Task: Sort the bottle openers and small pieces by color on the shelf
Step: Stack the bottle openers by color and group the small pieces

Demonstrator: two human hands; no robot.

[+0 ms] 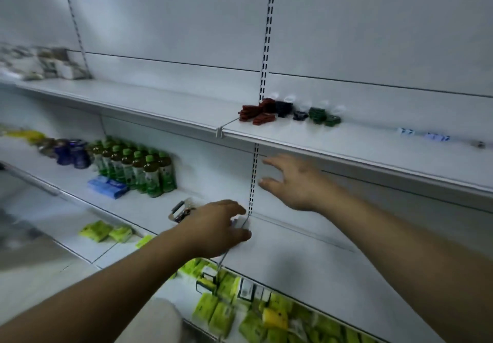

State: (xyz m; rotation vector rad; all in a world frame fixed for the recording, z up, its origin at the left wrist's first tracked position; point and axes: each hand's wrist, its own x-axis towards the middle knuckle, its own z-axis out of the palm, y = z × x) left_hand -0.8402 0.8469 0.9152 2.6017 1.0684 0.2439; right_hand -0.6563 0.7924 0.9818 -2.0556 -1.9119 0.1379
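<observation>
- Head view: white shop shelving fills the scene, its back panels joined by a slotted upright [268,36] down the middle.
- On the upper shelf [360,145], just right of the upright, small pieces lie in colour groups: red pieces [256,114] on the left, dark pieces [284,108] in the middle, green pieces [320,116] on the right. Blurred clear pieces [289,99] sit behind them against the back panel.
- Far right on that shelf lie two small blue-and-white items [437,137], too blurred to identify.
- The right hand [296,182] hovers under the upper shelf, fingers spread and straight, holding nothing.
- The left hand [216,225] rests on the middle shelf [293,249] at the foot of the upright, fingers and thumb curled about something small and white [240,222]; whether it is gripped cannot be told.
- Metal bottle openers [180,210] lie just left of that hand.
- Further left stand green-capped bottles [144,166], blue cans [72,153] and a blue packet [108,186].
- Yellow-green packets [213,313] crowd the near lower shelf.
</observation>
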